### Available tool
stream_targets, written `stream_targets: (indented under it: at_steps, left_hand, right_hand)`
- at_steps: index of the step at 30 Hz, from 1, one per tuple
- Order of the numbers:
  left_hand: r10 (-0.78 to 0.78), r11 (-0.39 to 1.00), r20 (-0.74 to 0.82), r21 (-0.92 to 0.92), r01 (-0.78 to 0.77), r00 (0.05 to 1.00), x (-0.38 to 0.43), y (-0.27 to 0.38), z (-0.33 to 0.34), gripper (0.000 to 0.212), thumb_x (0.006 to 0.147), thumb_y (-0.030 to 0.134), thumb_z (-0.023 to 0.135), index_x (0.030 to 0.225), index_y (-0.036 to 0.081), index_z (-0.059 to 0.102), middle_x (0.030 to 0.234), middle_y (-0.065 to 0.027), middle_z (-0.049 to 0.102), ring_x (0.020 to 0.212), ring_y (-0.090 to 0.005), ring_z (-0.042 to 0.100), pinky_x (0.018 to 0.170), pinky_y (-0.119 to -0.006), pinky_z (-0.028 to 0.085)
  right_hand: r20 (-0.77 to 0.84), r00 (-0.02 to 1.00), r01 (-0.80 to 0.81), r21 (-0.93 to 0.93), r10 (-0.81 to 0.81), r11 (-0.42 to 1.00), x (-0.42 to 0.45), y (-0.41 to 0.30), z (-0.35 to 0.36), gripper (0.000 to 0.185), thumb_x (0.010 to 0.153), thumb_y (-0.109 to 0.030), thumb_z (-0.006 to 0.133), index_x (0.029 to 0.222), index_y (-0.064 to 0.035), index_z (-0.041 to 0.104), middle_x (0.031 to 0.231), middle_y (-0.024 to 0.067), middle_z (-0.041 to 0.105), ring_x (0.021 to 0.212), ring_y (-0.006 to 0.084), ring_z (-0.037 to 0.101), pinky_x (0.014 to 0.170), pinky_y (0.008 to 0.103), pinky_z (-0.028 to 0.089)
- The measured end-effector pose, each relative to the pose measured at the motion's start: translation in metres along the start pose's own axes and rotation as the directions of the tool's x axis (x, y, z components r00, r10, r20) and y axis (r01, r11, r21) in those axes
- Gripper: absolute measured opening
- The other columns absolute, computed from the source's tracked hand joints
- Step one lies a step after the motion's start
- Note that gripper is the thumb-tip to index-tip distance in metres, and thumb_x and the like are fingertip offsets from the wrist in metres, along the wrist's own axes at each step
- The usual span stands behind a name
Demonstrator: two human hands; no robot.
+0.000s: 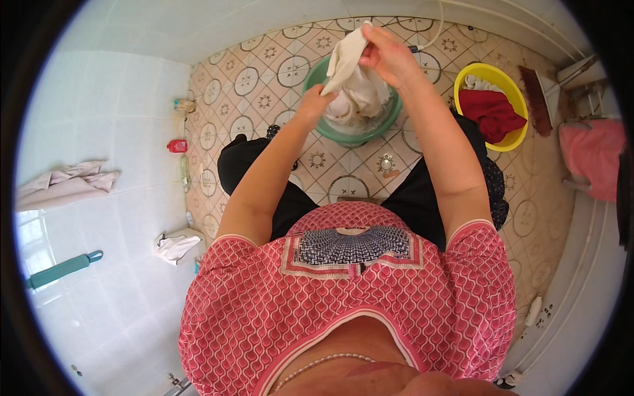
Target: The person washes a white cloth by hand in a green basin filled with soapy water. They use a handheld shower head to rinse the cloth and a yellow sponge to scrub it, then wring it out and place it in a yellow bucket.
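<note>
A wet cream-coloured cloth [345,57] is stretched between my two hands above a green basin [355,137] on the tiled floor. My right hand [390,55] pinches its upper end, raised over the basin's far right side. Lower down, my left hand [315,105] grips the cloth's near edge by the basin's left rim. The rest of the fabric [359,96] hangs bunched into sudsy water [351,127]. Whether it is all one piece I cannot tell.
A yellow basin [521,133] with dark red and whitish cloth stands at the right, beside a brush [536,101]. Along the left wall are a red bottle [177,146] and a clear bottle [185,173]. A pale hose [441,24] reaches the floor behind the green basin.
</note>
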State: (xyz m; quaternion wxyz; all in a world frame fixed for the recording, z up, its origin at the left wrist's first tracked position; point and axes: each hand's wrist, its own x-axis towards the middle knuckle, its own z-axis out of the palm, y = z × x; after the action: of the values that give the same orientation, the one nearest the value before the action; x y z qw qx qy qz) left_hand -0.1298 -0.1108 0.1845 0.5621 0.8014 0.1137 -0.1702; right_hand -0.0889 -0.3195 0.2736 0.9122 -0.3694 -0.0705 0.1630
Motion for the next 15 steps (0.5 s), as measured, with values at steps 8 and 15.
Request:
stream_targets:
  at_steps: [8,15]
  left_hand:
    - [-0.017,0.968,0.25,-0.236,0.078,0.968,-0.02,0.022,-0.017,0.048,0.08,0.027,0.068,0.114,-0.002,0.051,0.101,-0.01,0.059,0.09,-0.0172,0.056,0.078,-0.031,0.044]
    - [-0.14,0.986,0.403,-0.024,0.164,0.904,-0.026,0.03,-0.028,0.053,0.083,0.034,0.064,0.12,-0.001,0.05,0.112,-0.0097,0.058,0.098,-0.0174,0.057,0.086,-0.031,0.045]
  right_hand:
    - [-0.125,0.988,0.093,-0.004,-0.093,0.996,0.007,-0.011,-0.024,0.027,0.094,-0.024,0.047,0.1,0.0014,0.051,0.099,0.0114,0.057,0.093,0.0214,0.057,0.087,0.0388,0.049]
    - [-0.162,0.978,0.126,-0.028,-0.129,0.992,0.007,-0.021,-0.035,0.028,0.094,-0.024,0.047,0.101,0.0026,0.051,0.101,0.0123,0.056,0.095,0.023,0.056,0.088,0.0405,0.049]
